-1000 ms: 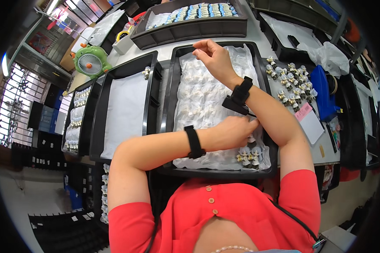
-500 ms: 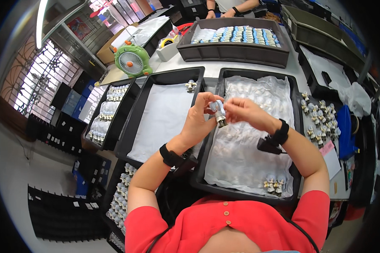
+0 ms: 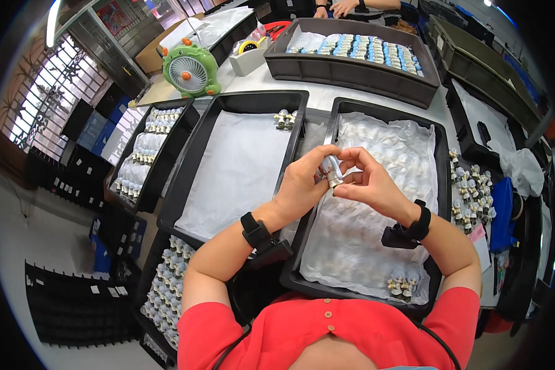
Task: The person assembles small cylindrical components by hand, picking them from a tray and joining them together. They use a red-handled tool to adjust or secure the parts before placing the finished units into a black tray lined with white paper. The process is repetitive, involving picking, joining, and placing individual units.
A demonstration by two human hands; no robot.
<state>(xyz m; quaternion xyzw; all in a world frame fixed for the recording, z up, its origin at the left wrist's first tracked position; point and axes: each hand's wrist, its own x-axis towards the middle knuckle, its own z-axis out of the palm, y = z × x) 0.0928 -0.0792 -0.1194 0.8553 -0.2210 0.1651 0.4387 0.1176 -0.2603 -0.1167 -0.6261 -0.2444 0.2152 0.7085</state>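
Over the left edge of the black tray on the right, my two hands hold a small figurine (image 3: 332, 172), pale blue and white with a darker base. My left hand (image 3: 300, 183) is closed round its left side, and the fingers hide part of it. My right hand (image 3: 372, 183) grips the other side with thumb and fingers. Below them, the tray (image 3: 439, 185) is lined with thin white sheet over rows of similar shapes. A few bare figurines (image 3: 402, 285) stand in its near right corner. A second tray (image 3: 185, 179), to the left, has white lining and a few figurines (image 3: 284, 119) at its far right corner.
A green fan (image 3: 189, 69) stands at the far left beside a white tape dispenser (image 3: 246, 61). Behind the trays is a large grey crate (image 3: 351, 73) of figurines. Loose figurines (image 3: 473, 194) lie at the right. Another person's hands (image 3: 342, 7) show at the back.
My right hand has shifted from a pinch beside the figurine to a grip closer round it. The figurine has tilted and moved slightly right in view. The head view has shifted a little.
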